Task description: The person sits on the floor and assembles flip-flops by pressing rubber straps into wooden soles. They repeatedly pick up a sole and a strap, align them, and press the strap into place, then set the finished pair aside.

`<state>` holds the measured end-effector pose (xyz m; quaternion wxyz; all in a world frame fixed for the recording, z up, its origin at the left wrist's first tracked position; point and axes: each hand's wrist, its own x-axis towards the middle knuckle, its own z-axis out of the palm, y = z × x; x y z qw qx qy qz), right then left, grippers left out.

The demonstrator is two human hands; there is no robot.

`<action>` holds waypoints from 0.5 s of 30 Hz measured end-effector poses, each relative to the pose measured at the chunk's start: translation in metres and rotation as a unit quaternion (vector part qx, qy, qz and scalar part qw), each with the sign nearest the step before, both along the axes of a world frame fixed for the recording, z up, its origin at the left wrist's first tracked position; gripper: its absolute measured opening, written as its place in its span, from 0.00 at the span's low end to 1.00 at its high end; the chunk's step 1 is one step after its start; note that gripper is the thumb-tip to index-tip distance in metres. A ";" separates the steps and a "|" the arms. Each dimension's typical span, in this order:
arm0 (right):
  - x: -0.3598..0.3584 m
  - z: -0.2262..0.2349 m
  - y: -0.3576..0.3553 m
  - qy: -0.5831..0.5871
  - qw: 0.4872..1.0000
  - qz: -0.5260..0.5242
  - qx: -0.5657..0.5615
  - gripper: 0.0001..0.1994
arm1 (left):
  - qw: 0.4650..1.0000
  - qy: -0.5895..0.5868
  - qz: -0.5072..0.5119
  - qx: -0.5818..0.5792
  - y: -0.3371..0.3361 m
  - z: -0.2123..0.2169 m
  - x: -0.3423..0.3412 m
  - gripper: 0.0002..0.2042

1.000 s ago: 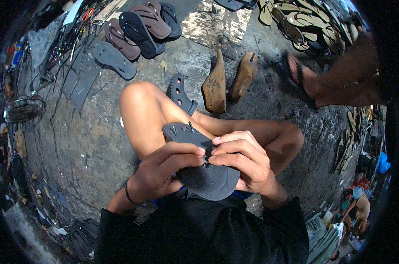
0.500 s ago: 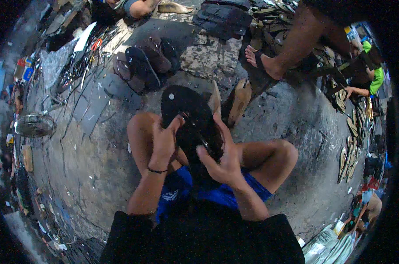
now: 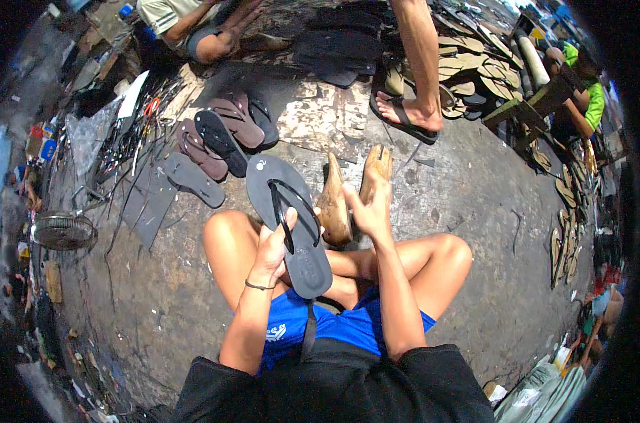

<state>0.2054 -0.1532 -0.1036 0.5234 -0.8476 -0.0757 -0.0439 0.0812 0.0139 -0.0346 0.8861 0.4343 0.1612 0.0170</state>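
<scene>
My left hand (image 3: 276,247) grips a dark grey flip-flop (image 3: 284,222) by its black strap, holding it out over my crossed legs with the sole facing up. My right hand (image 3: 370,204) is raised beside it with fingers spread, reaching toward two wooden shoe lasts (image 3: 334,204) that stand on the concrete floor just ahead. The right hand holds nothing and touches neither last clearly.
A row of finished flip-flops (image 3: 217,144) lies on the floor to the left front. Straps and tools (image 3: 133,151) lie beside a small fan (image 3: 62,231). A person's foot in a sandal (image 3: 408,113) stands ahead; another person sits at the far left, and sole stacks (image 3: 475,67) lie behind.
I lifted the flip-flop from my lap and turned it sole-up in my left hand. My right hand let go and moved forward toward the wooden lasts. My head has tilted up.
</scene>
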 end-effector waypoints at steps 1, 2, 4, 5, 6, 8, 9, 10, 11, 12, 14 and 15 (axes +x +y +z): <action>0.006 -0.026 -0.003 0.030 0.994 -0.060 -0.086 0.39 | 1.000 0.000 -0.005 -0.009 0.001 0.001 0.000 0.26; 0.014 -0.051 -0.006 0.057 0.976 -0.122 -0.170 0.38 | 1.000 -0.003 -0.011 -0.017 0.001 0.001 0.003 0.28; 0.020 -0.100 -0.010 0.194 0.938 -0.133 -0.256 0.38 | 1.000 -0.011 -0.013 -0.022 -0.002 0.005 0.007 0.30; 0.021 -0.100 -0.010 0.164 0.964 -0.106 -0.180 0.35 | 1.000 -0.010 -0.002 -0.021 0.000 0.002 0.006 0.30; 0.021 -0.092 -0.013 0.134 0.982 -0.080 -0.105 0.33 | 1.000 -0.011 0.008 -0.023 0.002 -0.002 0.004 0.30; 0.015 -0.059 -0.015 0.207 0.972 -0.035 0.104 0.27 | 0.999 -0.026 0.027 -0.007 0.012 -0.005 0.001 0.30; 0.012 -0.052 -0.030 0.265 0.939 -0.001 0.220 0.27 | 0.999 -0.034 0.029 -0.005 0.012 -0.006 0.003 0.31; 0.005 -0.049 -0.046 0.324 0.885 0.032 0.333 0.26 | 0.999 -0.036 0.031 -0.004 0.013 -0.006 0.004 0.31; -0.014 -0.022 -0.048 0.348 0.849 0.065 0.392 0.26 | 0.999 -0.037 0.038 -0.001 0.018 -0.007 0.004 0.31; -0.038 0.017 -0.052 0.373 0.809 0.094 0.444 0.27 | 0.998 -0.038 0.045 -0.002 0.021 -0.006 0.002 0.31; -0.078 0.066 -0.067 0.406 0.729 0.164 0.527 0.27 | 0.998 -0.024 0.056 -0.028 0.021 -0.006 0.005 0.28; -0.094 0.095 -0.073 0.446 0.685 0.199 0.541 0.28 | 0.997 -0.015 0.065 -0.039 0.022 -0.005 0.003 0.27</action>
